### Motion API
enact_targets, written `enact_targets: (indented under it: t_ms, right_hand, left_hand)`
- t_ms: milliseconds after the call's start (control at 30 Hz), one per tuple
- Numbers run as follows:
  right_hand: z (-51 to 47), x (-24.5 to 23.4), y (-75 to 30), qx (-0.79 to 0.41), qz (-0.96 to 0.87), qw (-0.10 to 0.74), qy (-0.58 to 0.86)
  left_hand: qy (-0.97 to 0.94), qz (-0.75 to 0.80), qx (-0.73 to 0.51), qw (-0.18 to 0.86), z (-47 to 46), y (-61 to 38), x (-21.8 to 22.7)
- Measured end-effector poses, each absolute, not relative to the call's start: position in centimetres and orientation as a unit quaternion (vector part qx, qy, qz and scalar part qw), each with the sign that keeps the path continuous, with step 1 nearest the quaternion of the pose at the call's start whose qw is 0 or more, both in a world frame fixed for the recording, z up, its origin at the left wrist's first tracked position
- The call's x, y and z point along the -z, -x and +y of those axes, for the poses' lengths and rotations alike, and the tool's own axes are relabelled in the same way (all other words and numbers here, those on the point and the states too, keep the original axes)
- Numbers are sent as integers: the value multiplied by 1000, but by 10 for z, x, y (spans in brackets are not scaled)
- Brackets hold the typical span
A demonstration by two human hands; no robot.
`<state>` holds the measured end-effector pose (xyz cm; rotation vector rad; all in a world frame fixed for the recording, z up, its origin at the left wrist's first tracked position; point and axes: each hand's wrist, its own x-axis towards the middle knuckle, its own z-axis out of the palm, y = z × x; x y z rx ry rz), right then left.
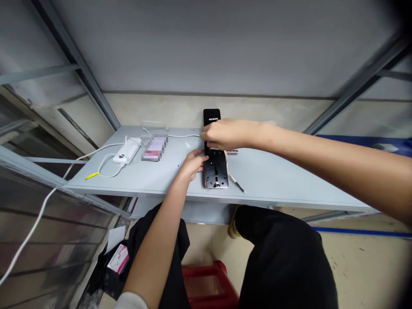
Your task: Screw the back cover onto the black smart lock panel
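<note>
Black and glossy, a long panel (216, 173) lies flat on the grey worktop (283, 180), its near end close to the front edge and its far end reaching toward the wall at the back. Small holes, a slot and a bit of bright metal show on its near part, and white labels farther up. The left hand (194, 164) grips the panel's left edge, thumb on the top face and the other fingers at the side. The right hand (220, 134) reaches across from the right and rests over the upper part, fingers curled narrowly together; whether they pinch something small cannot be told. Just right of the panel, a thin cable (236, 183) with a dark end lies on the worktop, and a pinkish thing (232, 152) shows partly from behind the panel. Well to the left lie a phone (155, 148), its screen blurred out, and near it a white box (128, 151) with white cords and a yellow plug (92, 175). Metal posts (80, 64) stand at both sides. Below are the person's black trousers (286, 253), a red stool (222, 279) and a pink and white carton (118, 259).
</note>
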<state>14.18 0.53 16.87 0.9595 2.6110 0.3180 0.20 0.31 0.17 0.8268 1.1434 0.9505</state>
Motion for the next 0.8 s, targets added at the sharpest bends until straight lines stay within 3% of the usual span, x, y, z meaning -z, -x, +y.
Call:
enact_targets:
  t_ms: [367,567,800]
  right_hand:
    - [12,-159,-115,-71,809,127,-569]
    - [4,-179,-123,-165,848,254,-435]
    - [5,-176,-142,-257,888,297,-239]
  left_hand:
    - [-383,492,-415,663,-4,0,-5]
    - [-369,501,-409,667,-3,-1,-8]
    - [-367,501,-413,666,-2,-2,-6]
